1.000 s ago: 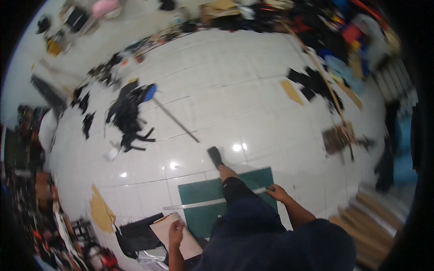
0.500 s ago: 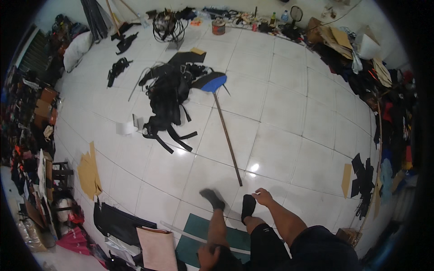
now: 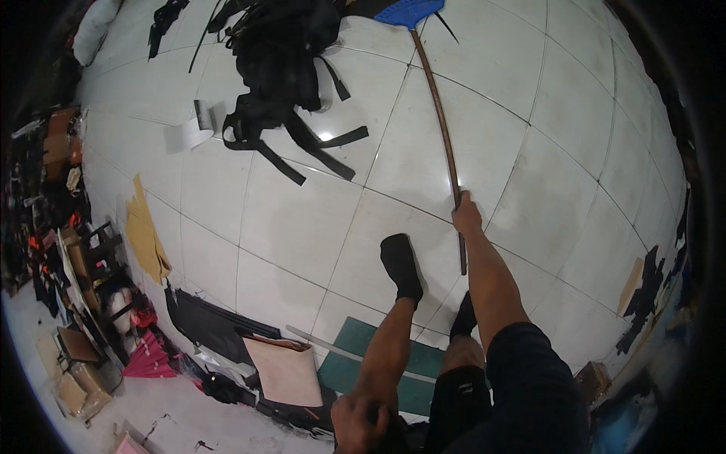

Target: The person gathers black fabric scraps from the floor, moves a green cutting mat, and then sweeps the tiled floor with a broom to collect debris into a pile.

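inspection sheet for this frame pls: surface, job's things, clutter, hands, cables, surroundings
Surface: white tiled floor, glossy.
Job's things: broom with brown stick and blue head, lying on the floor.
Clutter: black straps pile; cardboard scraps; green mat.
Hands: right hand on the stick near its end; left hand low by the knee, grip unclear.
Cables: nothing seen.
Surroundings: piled goods along the left edge.

One long brown broom handle (image 3: 445,144) with one blue head (image 3: 408,10), two bare hands (right (image 3: 466,217), left (image 3: 360,424)), two black-socked feet (image 3: 401,265), one heap of black straps (image 3: 283,72), one green mat (image 3: 355,363), one pink board (image 3: 286,371)
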Demonstrator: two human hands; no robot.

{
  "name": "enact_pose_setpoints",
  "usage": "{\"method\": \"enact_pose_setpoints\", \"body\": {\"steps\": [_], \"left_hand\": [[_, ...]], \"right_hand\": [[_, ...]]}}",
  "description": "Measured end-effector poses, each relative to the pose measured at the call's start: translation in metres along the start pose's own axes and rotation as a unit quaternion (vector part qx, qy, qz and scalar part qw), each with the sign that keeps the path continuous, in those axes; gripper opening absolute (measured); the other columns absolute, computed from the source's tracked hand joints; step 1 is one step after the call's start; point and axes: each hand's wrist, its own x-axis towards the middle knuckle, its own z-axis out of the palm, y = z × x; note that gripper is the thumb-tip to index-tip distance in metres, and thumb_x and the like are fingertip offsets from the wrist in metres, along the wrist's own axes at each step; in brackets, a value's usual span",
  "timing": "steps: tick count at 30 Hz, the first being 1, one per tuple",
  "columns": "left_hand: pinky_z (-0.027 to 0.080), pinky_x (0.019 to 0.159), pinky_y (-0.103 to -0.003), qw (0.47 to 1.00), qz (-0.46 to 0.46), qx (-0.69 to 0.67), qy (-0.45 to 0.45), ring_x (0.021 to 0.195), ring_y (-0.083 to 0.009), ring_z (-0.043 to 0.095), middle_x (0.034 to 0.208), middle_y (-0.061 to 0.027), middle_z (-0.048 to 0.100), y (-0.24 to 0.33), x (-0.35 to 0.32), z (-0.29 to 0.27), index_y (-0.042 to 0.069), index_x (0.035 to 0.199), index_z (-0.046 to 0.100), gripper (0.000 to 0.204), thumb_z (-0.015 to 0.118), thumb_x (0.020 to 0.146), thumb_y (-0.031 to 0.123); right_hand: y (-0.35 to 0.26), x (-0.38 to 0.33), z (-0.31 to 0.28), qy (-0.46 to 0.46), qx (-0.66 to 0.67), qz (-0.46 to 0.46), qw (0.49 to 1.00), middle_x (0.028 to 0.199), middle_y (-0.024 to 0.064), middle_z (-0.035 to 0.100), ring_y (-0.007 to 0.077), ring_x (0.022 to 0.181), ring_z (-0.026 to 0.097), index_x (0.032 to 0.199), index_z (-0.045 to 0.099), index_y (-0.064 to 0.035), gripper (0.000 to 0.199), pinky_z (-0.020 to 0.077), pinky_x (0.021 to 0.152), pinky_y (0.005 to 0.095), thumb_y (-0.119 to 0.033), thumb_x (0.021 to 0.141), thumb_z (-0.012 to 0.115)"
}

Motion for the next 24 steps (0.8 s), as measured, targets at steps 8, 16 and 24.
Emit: {"method": "enact_pose_setpoints", "body": {"steps": [8, 16, 24], "left_hand": [[0.043, 0.068, -0.047, 0.997, 0.074, 0.0, -0.01, 0.077, -0.0382, 0.053, 0.078, -0.0211, 0.055, -0.001, 0.018, -0.024, 0.004, 0.083, 0.061, 0.033, 0.062, 0.07, 0.034], [0.046, 0.066, -0.044, 0.973, 0.223, -0.021, 0.058, 0.076, -0.0347, 0.055, 0.077, -0.0161, 0.059, 0.049, 0.034, -0.109, 0.005, 0.082, 0.063, 0.028, 0.059, 0.073, 0.031], [0.047, 0.076, -0.04, 0.996, 0.072, -0.051, -0.02, 0.085, -0.0325, 0.06, 0.088, -0.0164, 0.063, -0.019, 0.103, -0.275, 0.002, 0.09, 0.062, 0.033, 0.061, 0.076, 0.032]], "right_hand": [[0.021, -0.137, -0.134, 0.073, 0.136, -0.034, 0.987, 0.081, 0.0219, 0.06, 0.0422, 0.081, 0.056, 0.091, 0.051, -0.0029, 0.034, 0.0447, 0.07, 0.0471, -0.035, 0.081, 0.055], [0.022, -0.346, -0.401, 0.059, 0.06, 0.084, 0.993, 0.077, 0.0202, 0.06, 0.0382, 0.079, 0.059, 0.086, 0.053, -0.0019, 0.041, 0.0454, 0.069, 0.046, -0.043, 0.084, 0.049], [0.028, -0.369, -0.456, 0.067, 0.166, 0.08, 0.981, 0.083, 0.0221, 0.061, 0.0392, 0.084, 0.059, 0.094, 0.055, 0.0017, 0.044, 0.0454, 0.074, 0.0458, -0.041, 0.085, 0.049]]}}
